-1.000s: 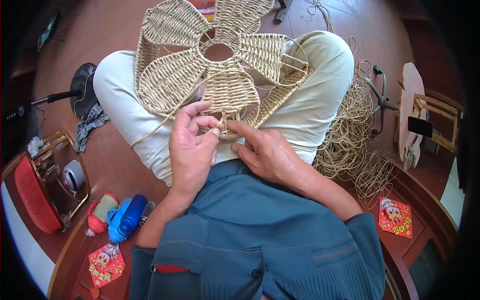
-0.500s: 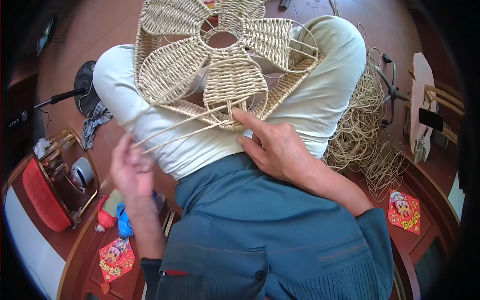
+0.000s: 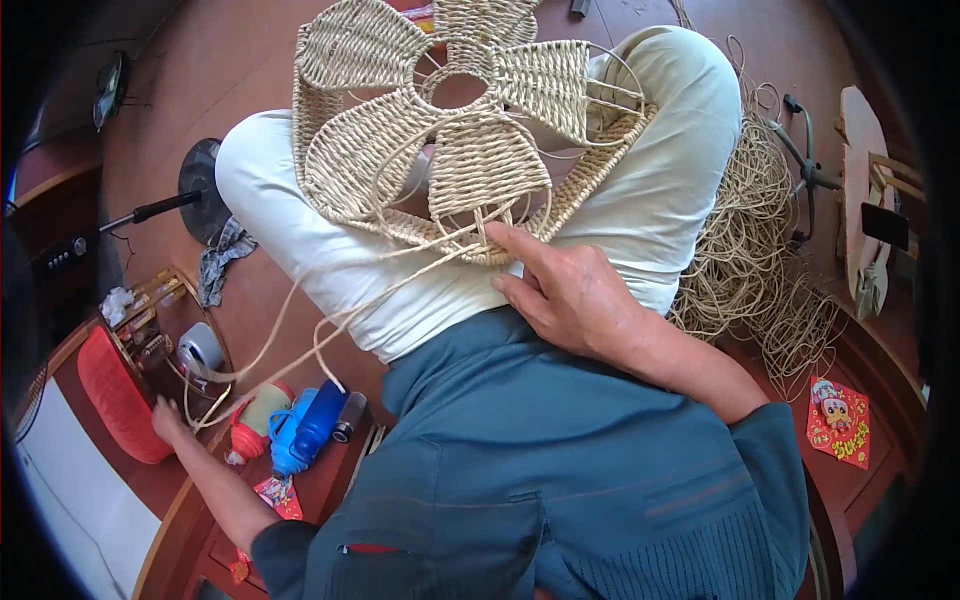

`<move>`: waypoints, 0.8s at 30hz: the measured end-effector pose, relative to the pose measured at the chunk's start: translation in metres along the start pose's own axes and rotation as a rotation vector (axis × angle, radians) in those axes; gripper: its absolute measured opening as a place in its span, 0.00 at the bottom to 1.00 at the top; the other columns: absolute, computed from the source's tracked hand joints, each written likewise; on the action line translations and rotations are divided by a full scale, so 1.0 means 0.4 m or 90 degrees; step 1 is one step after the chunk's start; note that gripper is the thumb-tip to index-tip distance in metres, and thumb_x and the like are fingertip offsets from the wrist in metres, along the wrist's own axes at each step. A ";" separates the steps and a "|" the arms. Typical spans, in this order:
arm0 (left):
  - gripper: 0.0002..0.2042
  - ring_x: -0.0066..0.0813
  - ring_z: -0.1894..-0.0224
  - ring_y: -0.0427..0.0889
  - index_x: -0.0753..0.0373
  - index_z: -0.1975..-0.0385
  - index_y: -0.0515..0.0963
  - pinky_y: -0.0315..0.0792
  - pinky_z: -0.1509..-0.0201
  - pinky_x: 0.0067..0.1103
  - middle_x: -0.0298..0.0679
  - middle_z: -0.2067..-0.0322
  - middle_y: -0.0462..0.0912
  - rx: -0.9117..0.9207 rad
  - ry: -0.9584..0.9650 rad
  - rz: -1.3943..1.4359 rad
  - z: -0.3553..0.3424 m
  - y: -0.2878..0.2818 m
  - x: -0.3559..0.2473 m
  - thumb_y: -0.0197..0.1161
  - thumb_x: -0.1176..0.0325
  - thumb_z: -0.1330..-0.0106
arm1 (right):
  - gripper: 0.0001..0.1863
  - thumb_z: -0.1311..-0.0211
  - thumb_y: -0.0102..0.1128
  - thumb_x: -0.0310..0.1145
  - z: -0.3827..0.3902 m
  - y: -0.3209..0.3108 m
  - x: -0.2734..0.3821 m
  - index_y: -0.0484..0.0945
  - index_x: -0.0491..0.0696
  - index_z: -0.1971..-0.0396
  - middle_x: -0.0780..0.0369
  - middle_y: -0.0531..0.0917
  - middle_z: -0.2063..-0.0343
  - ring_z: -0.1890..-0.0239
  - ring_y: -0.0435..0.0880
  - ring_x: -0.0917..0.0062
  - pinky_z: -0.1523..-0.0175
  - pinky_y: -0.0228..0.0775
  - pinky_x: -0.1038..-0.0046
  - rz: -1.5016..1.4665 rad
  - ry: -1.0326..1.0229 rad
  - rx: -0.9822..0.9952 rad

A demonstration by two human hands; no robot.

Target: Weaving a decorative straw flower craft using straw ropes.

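Note:
A woven straw-coloured basket [image 3: 600,155] rests across my lap, with a flower-shaped panel of woven petals [image 3: 487,165] around a round opening. My right hand [image 3: 580,290] grips its near edge; the index finger presses where strands cross below the nearest petal, and the thumb sits lower. From there twisted cord [image 3: 385,295] runs left in loose, sagging loops. Far out to the left, my left hand [image 3: 172,425] is closed on the cord, arm stretched. At the nearest petal's lower end, a bare frame loop shows. The left fingertips are small and partly blurred.
A big heap of loose cord [image 3: 745,245] lies on the floor at right, beside a metal stand [image 3: 800,170]. At left are a red cushion [image 3: 120,395], a blue bottle [image 3: 320,420], a red-topped bottle [image 3: 250,425] and a round black base [image 3: 205,190] with a pole.
My left hand has swung outward and down to the left, drawing cord along; the cord has gone from taut to looped. My right hand keeps its place on the basket. The view has shifted slightly.

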State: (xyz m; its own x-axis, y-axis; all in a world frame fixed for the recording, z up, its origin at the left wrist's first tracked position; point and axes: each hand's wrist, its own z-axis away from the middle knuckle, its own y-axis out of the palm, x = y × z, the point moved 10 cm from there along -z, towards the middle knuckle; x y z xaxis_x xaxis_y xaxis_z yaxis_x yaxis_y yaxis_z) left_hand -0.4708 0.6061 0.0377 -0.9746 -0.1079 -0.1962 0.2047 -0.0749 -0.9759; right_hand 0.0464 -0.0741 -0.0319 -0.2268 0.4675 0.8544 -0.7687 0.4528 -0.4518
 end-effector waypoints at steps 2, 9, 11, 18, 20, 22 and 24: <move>0.19 0.28 0.51 0.86 0.70 0.41 0.84 0.79 0.42 0.28 0.39 0.50 0.90 0.024 0.334 0.181 0.213 0.090 -0.326 0.68 0.62 0.21 | 0.27 0.30 0.67 0.31 0.001 0.004 -0.005 0.75 0.43 0.33 0.44 0.88 0.72 0.67 0.89 0.44 0.60 0.82 0.48 -0.012 0.015 0.006; 0.05 0.49 0.60 0.86 0.62 0.56 0.87 0.81 0.51 0.36 0.45 0.62 0.87 0.238 0.986 0.057 1.290 0.338 -0.915 0.71 0.73 0.29 | 0.26 0.29 0.68 0.30 0.005 -0.003 0.008 0.76 0.43 0.33 0.46 0.88 0.72 0.68 0.89 0.46 0.61 0.82 0.49 0.005 0.021 -0.011; 0.05 0.49 0.62 0.87 0.62 0.56 0.86 0.81 0.53 0.36 0.45 0.62 0.88 0.295 0.963 0.122 1.347 0.357 -0.961 0.72 0.72 0.28 | 0.25 0.30 0.69 0.29 0.005 -0.013 0.018 0.77 0.44 0.34 0.47 0.88 0.74 0.70 0.90 0.48 0.62 0.82 0.51 -0.002 0.009 -0.036; 0.06 0.49 0.61 0.90 0.63 0.55 0.85 0.81 0.57 0.36 0.49 0.62 0.89 0.228 0.733 0.076 1.038 0.354 -0.807 0.66 0.67 0.21 | 0.17 0.31 0.70 0.26 0.002 -0.055 0.059 0.84 0.45 0.43 0.53 0.89 0.68 0.68 0.91 0.56 0.63 0.83 0.59 0.052 -0.094 -0.178; 0.09 0.48 0.60 0.90 0.63 0.55 0.85 0.80 0.55 0.36 0.49 0.61 0.89 0.087 0.666 0.020 0.792 0.282 -0.695 0.63 0.64 0.19 | 0.14 0.32 0.69 0.26 -0.007 -0.044 0.061 0.87 0.46 0.48 0.57 0.85 0.68 0.68 0.89 0.60 0.64 0.83 0.61 0.084 -0.113 -0.161; 0.13 0.46 0.58 0.90 0.62 0.54 0.85 0.80 0.51 0.38 0.48 0.60 0.90 -0.007 0.636 -0.020 0.515 0.180 -0.550 0.61 0.58 0.18 | 0.14 0.33 0.71 0.25 -0.015 -0.043 0.062 0.88 0.48 0.48 0.59 0.83 0.69 0.70 0.87 0.62 0.65 0.80 0.62 0.078 -0.130 -0.177; 0.20 0.53 0.55 0.90 0.59 0.51 0.88 0.79 0.49 0.44 0.50 0.57 0.91 -0.181 0.388 -0.299 0.201 0.037 -0.327 0.61 0.48 0.21 | 0.15 0.34 0.73 0.25 -0.021 -0.044 0.065 0.89 0.50 0.49 0.61 0.81 0.70 0.72 0.85 0.64 0.66 0.77 0.62 0.077 -0.150 -0.190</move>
State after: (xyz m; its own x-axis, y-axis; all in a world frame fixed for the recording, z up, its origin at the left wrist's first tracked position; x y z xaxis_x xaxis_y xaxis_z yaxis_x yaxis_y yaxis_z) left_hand -0.3329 0.5392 0.0568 -0.8481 0.4352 0.3023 -0.1887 0.2850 -0.9398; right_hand 0.0589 -0.0637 -0.0039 -0.4629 0.3603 0.8099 -0.5285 0.6214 -0.5785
